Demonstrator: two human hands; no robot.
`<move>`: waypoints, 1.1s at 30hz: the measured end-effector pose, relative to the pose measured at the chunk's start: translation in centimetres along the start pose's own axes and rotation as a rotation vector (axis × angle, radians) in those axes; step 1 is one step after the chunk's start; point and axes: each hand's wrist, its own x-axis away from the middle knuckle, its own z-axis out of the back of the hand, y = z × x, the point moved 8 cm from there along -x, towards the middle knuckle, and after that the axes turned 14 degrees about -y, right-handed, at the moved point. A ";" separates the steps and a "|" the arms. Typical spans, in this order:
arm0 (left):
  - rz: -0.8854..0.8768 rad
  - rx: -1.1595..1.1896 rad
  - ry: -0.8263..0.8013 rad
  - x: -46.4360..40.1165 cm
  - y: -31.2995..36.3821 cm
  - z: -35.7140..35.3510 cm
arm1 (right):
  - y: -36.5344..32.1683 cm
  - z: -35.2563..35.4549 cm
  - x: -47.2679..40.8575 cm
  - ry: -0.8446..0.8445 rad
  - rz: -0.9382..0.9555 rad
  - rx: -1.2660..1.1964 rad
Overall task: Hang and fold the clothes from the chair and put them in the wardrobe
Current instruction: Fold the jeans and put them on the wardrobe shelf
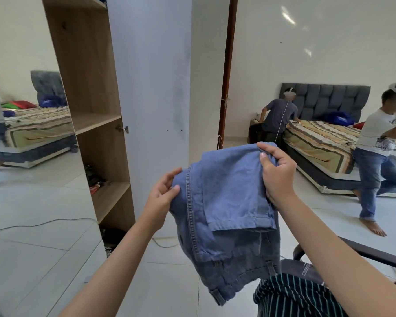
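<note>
Both hands hold the blue jeans (pixel 226 202) in mid-air before the open wardrobe (pixel 96 124): left hand (pixel 162 193) pinches one edge, right hand (pixel 276 172) grips the folded top. Square the fold, keep the seams aligned, then lay them flat on a shelf (pixel 94 121).

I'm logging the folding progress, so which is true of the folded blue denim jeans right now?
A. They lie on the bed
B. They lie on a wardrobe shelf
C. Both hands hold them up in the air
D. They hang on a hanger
C: the left hand and right hand grip the folded blue denim jeans at either side, in mid-air.
</note>
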 end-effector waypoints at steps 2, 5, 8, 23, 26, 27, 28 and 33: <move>-0.016 0.070 0.009 -0.1 0.5 0.4 | 0.3 -0.1 0.1 -0.005 -0.007 -0.011; 0.013 0.199 -0.114 -0.2 1.2 0.1 | 0.6 -0.4 -0.1 -0.045 -0.012 -0.019; 0.109 0.339 -0.250 0.1 1.1 -0.4 | 0.2 -0.9 -0.2 -0.100 0.001 -0.024; -0.038 0.304 0.184 0.3 5.0 0.4 | -0.1 -3.6 1.3 -0.720 -0.276 -0.343; -0.065 0.337 0.232 0.0 5.8 0.6 | 0.8 -3.7 2.9 -0.563 -0.272 -0.617; -0.069 0.354 0.255 -0.2 5.9 0.7 | 1.3 -4.1 3.8 -0.544 -0.274 -0.634; -0.070 0.373 0.274 -0.2 5.9 0.7 | 1.6 -4.5 4.8 -0.550 -0.267 -0.616; -0.037 0.439 0.323 -0.2 5.6 1.0 | 2.0 -5.5 6.9 -0.519 -0.142 -0.324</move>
